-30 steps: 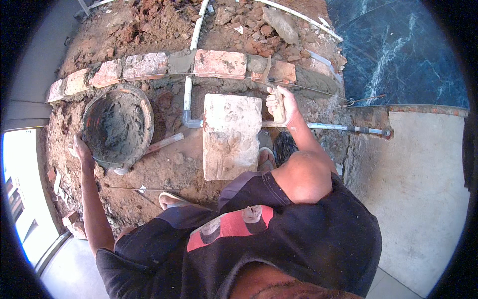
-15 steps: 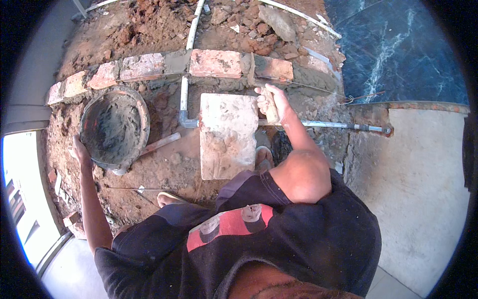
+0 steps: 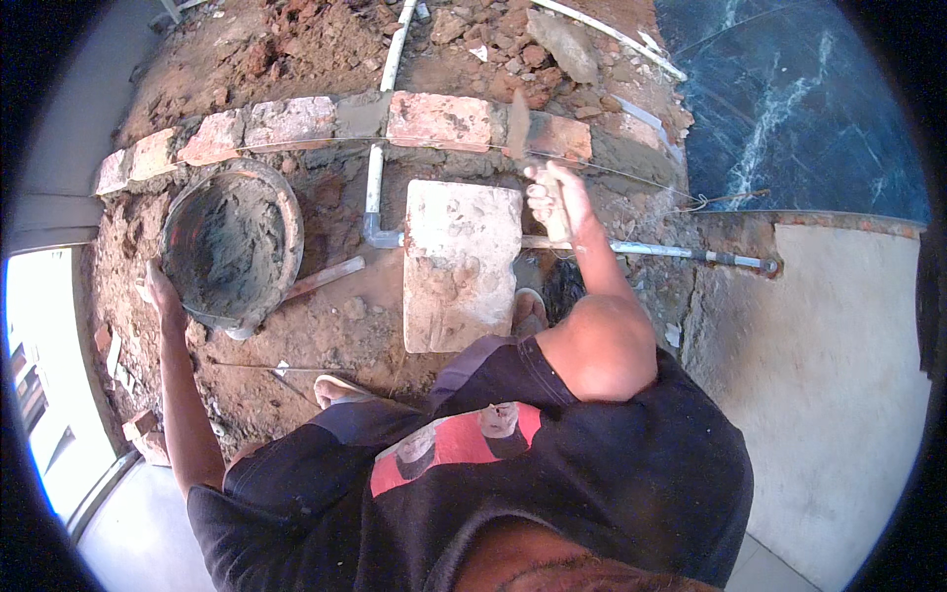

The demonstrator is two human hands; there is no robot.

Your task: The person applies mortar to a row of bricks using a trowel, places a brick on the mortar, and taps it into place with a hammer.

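Note:
My left hand [image 3: 162, 289] grips the outer left side of a round black tub [image 3: 232, 247] of wet grey mortar. My right hand [image 3: 561, 204] is closed on the pale handle of a trowel [image 3: 518, 126], whose mortar-coated blade points away from me, over a row of red bricks [image 3: 439, 122] bedded in grey mortar along a taut string. Below and left of that hand lies a pale rectangular block [image 3: 462, 266] with dirt clumps on it.
White pipes [image 3: 375, 183] with an elbow run through the dug soil. Rubble and a flat stone [image 3: 567, 44] lie beyond the bricks. Dark blue marble-look flooring [image 3: 789, 109] is at upper right, a pale concrete surface [image 3: 829, 395] at right, a bright doorway [image 3: 49, 365] at left.
The trowel blade has shifted slightly left, then back right along the brick row, with my right hand moving alongside. My left hand stays on the tub.

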